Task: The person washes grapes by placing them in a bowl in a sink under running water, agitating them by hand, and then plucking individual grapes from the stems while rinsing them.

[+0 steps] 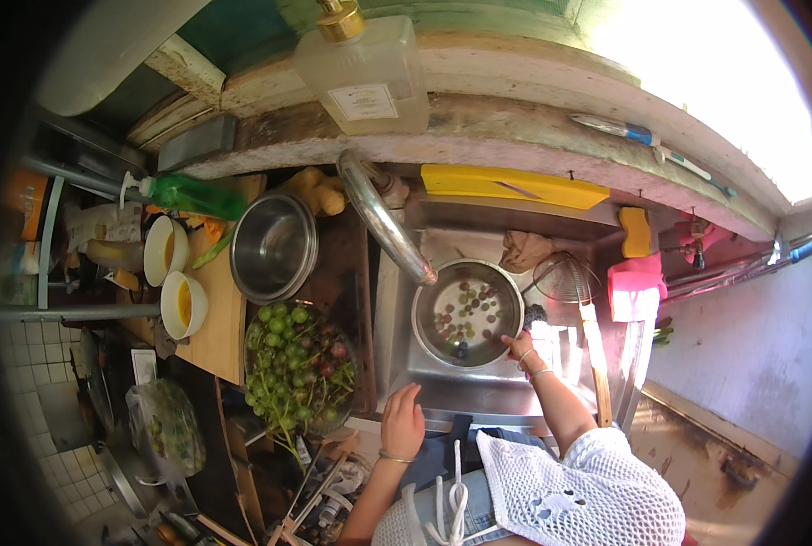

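Observation:
In the sink (440,382) stands a round metal pot (419,334) with several loose grapes (470,297) lying in water. My right hand (520,351) is on the pot's near right rim, its fingers gripping the edge. My left hand (404,420) is held up at the sink's front edge, holding nothing, fingers extended. Left of it, a bowl heaped with green and reddish grapes on stems (296,368) rests on the counter. The curved faucet spout (389,222) ends above the pot's upper left rim; I cannot tell whether water runs.
A wire strainer (566,280) with a wooden handle and a brown cloth (525,250) lie at the sink's right. Stacked metal bowls (274,247), ginger (317,191) and a green bottle (197,196) stand left. A yellow slicer (515,188) leans behind the sink. A pink cloth (634,286) hangs right.

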